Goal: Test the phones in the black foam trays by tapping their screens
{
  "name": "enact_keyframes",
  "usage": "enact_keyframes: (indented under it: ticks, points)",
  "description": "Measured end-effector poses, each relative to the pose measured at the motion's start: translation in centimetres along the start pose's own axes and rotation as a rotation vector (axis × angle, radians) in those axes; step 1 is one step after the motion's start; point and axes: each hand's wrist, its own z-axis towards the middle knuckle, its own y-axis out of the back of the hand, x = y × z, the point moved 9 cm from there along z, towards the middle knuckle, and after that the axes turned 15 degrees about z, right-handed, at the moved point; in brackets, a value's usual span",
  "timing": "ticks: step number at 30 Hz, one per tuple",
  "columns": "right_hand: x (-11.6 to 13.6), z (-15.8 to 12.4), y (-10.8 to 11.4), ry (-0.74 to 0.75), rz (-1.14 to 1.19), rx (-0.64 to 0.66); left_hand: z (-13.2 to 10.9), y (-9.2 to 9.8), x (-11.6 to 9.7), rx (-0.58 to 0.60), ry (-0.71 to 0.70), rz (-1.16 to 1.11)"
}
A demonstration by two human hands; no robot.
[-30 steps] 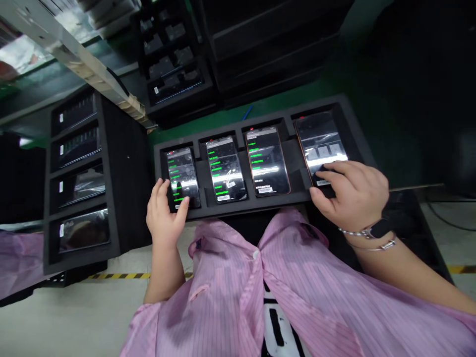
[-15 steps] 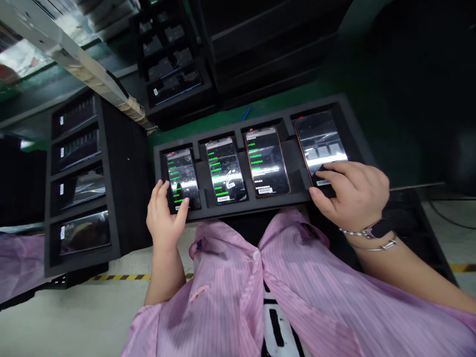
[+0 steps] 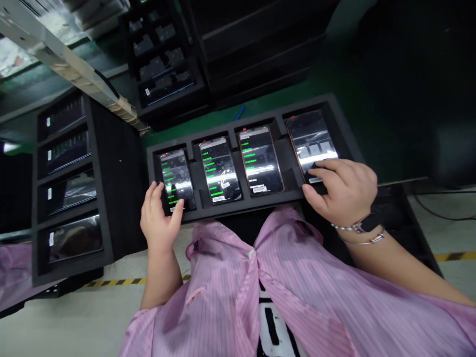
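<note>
A black foam tray lies in front of me, with several smartphones in its slots. My left hand is at the tray's left end, fingers spread along the outer side. Its thumb reaches over the lower part of the leftmost phone, whose screen shows green text. Two lit phones, a middle-left one and a middle-right one, show similar lists. My right hand rests with fingers apart over the lower end of the rightmost phone, thumb by the tray's front edge. That phone's screen looks dark with reflections.
On the left stands a stack of black foam trays holding several dark phones. Another phone-filled tray stack is behind. A blue pen-like stick lies on the green table. A pale post rises at the left.
The whole view has shifted slightly, so the tray and hands appear a little further left. Both hands keep nearly the same places on the tray and phones.
</note>
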Motion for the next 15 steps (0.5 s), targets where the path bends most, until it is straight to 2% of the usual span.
enact_keyframes:
  ticks: [5,10,15]
  points:
    - [-1.2,-0.5,-0.9,-0.137,0.016,0.089,0.1,0.0,0.0,0.005,0.009,-0.012]
    - [-0.2,0.3,-0.2,-0.046,0.048,0.067,0.2,0.1,-0.1,-0.026,0.0,-0.031]
    - [-1.6,1.1,0.4,-0.205,0.141,0.12,0.2,0.0,0.0,-0.032,0.0,-0.031]
